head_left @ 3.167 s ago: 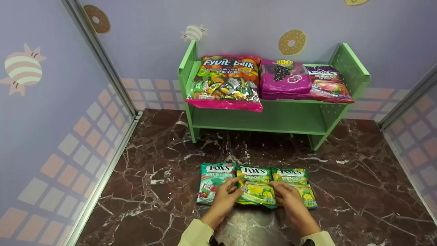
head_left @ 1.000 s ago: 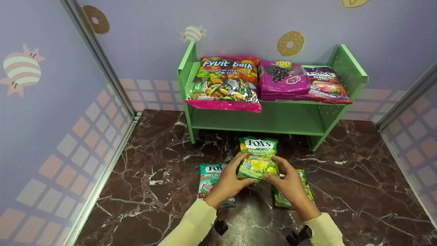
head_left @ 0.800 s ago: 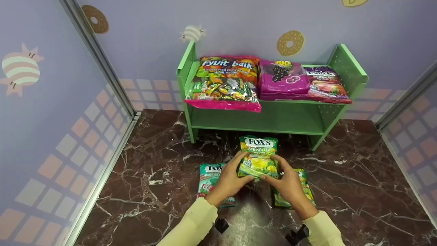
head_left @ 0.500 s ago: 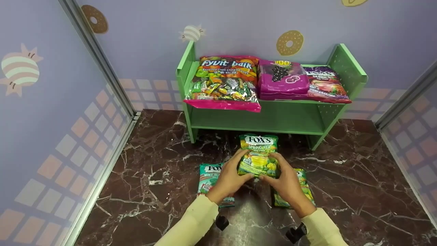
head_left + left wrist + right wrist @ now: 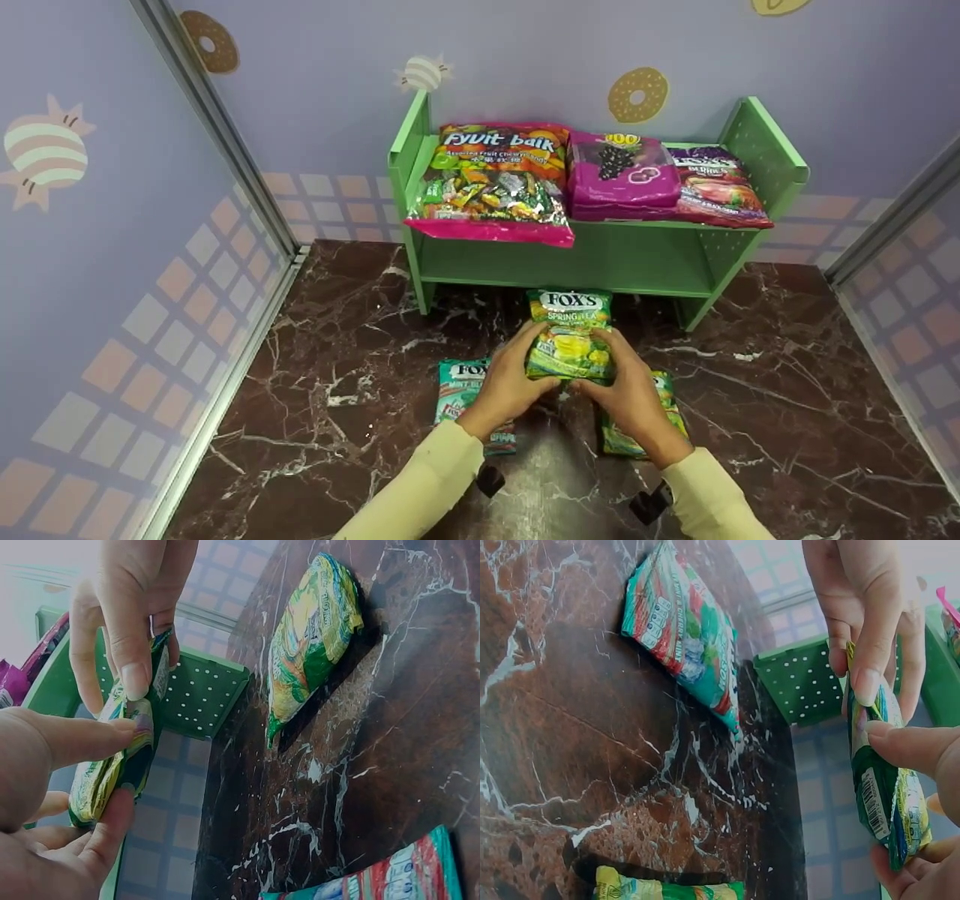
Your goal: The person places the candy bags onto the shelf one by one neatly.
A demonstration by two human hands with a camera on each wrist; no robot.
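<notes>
A green and yellow Fox's Spring Tea candy bag (image 5: 571, 341) is held up off the marble surface in front of the green shelf. My left hand (image 5: 508, 375) grips its left side, and my right hand (image 5: 628, 379) grips the right. Both thumbs pinch the near bottom edge, almost meeting in the left wrist view. The bag's barcoded back (image 5: 873, 799) shows in the right wrist view. Below my left forearm lies a teal Mint Blossom candy bag (image 5: 454, 394), partly covered. A second Spring Tea bag (image 5: 671, 409) lies beneath my right hand, also partly hidden.
The green shelf (image 5: 637, 262) stands against the back wall. Its top level carries a large Fyvit Baik candy bag (image 5: 495, 184), a purple grape candy pack (image 5: 624, 180) and a Fox's Berries bag (image 5: 720, 187). Patterned walls (image 5: 112, 225) enclose the marble surface (image 5: 360, 442).
The middle Spring Tea bag, earlier flat between the other two, has been lifted in both hands. Lately it has moved slightly farther toward the shelf. The two outer bags stay down.
</notes>
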